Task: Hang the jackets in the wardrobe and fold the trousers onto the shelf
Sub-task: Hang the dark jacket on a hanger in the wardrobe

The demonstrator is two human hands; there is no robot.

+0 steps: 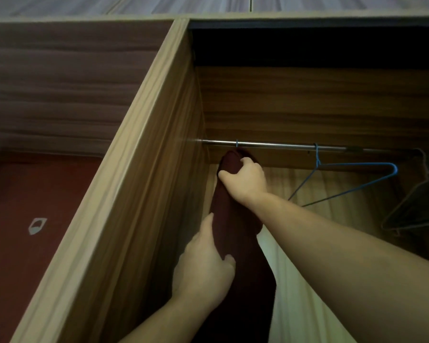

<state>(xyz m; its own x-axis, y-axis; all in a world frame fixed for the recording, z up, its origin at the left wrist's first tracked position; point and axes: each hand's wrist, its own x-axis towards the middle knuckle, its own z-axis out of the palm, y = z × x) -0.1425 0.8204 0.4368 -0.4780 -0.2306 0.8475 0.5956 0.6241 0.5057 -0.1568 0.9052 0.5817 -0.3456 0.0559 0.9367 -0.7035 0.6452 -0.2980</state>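
Maroon jacket (pixel 235 219) hangs at the left end of the wardrobe rail (pixel 278 145), close to the left side panel. Right hand (pixel 245 180): fingers curled tight over the jacket's top, just under the rail. Left hand (pixel 203 264), nearer and lower, pinches its left edge between thumb and fingers; an empty blue hanger (pixel 344 179) hangs to the right.

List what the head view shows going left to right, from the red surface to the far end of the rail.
Red surface with a white emblem → wardrobe side panel → maroon garment hanging from the rail → empty blue wire hanger → dark hangers at the right edge.
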